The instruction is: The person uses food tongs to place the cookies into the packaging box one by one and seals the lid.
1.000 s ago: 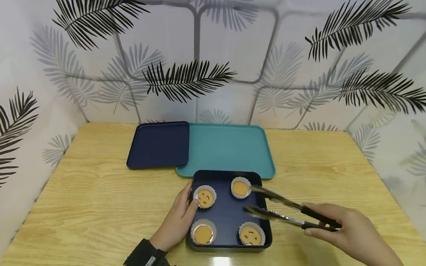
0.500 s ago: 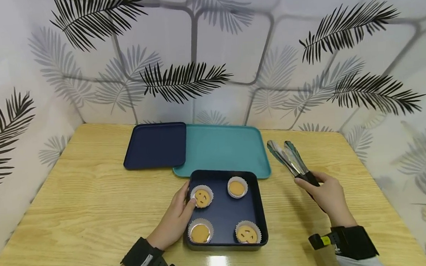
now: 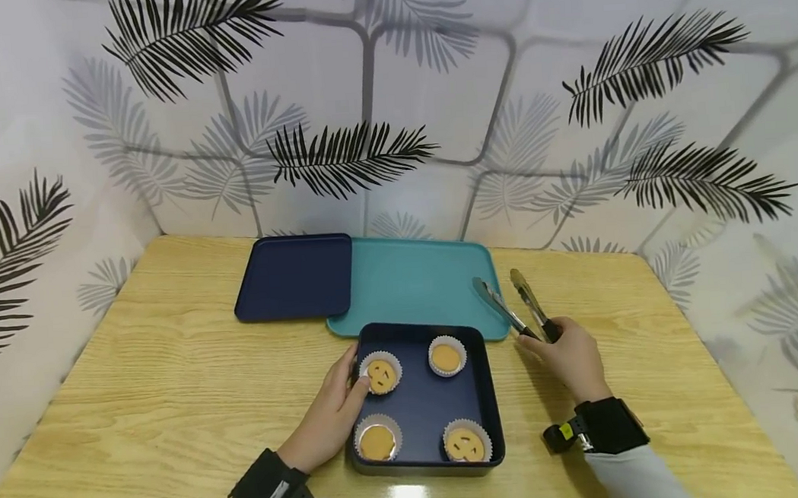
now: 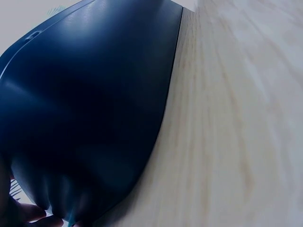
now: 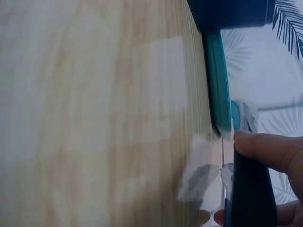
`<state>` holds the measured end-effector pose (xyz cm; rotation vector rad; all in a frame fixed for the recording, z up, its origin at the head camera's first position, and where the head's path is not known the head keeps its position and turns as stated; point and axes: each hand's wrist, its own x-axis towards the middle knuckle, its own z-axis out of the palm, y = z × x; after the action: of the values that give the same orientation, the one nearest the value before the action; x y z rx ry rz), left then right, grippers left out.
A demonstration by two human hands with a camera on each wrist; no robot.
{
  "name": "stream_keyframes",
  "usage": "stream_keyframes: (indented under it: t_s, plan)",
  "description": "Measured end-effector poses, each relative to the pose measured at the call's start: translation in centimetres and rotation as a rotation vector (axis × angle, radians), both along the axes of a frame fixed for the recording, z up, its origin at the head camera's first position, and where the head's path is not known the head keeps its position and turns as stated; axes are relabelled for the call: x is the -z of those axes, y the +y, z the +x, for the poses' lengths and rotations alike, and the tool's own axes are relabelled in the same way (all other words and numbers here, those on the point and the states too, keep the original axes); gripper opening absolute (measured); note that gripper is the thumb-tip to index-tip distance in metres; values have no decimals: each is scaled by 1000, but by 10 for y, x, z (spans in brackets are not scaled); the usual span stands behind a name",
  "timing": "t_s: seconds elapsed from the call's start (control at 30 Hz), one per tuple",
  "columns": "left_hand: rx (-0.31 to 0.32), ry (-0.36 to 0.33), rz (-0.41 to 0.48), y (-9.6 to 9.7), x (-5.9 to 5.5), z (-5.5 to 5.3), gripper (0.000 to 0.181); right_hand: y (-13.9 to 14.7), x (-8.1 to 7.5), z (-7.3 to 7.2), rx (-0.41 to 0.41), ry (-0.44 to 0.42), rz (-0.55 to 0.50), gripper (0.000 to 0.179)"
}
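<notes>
My left hand (image 3: 327, 417) grips the left wall of a dark blue square box (image 3: 422, 400), thumb over the rim beside a cookie. Inside the box, a cookie in a white paper cup sits near each corner: back left (image 3: 381, 375), back right (image 3: 446, 357), front left (image 3: 376, 442) and front right (image 3: 466, 444). In the left wrist view the box's outer wall (image 4: 90, 94) fills much of the frame. To the right of the box, my right hand (image 3: 570, 356) holds metal tongs (image 3: 528, 294) by their black handles. The tongs' arms are spread, one tip over the teal tray's right part.
Behind the box lies a large teal tray (image 3: 414, 278). A smaller navy tray (image 3: 294, 278) overlaps its left end. Everything rests on a light wooden table (image 3: 174, 384), with a leaf-patterned covering (image 3: 430, 87) behind it.
The tongs first swung away from the box to the right and turned upward toward the back. Then they moved left and spread, near the teal tray's right edge. The left hand stays on the box.
</notes>
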<state>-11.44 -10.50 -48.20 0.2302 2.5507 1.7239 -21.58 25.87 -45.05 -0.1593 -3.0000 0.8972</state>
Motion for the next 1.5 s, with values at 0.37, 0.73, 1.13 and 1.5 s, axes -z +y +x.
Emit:
stream_keyframes:
  t_s: [0.37,0.73,1.13,1.5]
  plan:
    - [-12,-13,-4,-1,-3,-1,60,-13,-8,5,-46,-42,99,97]
    - [-17,-13,1,-5,-3,-1,61,-82,-21,64,-286,-26,-576,71]
    - [13,-25,12,-3,-4,0,61,-102,3,78,-234,-117,-803,69]
    - [46,92,-152,-35,-35,-41,57,-100,10,79,-230,-80,-890,62]
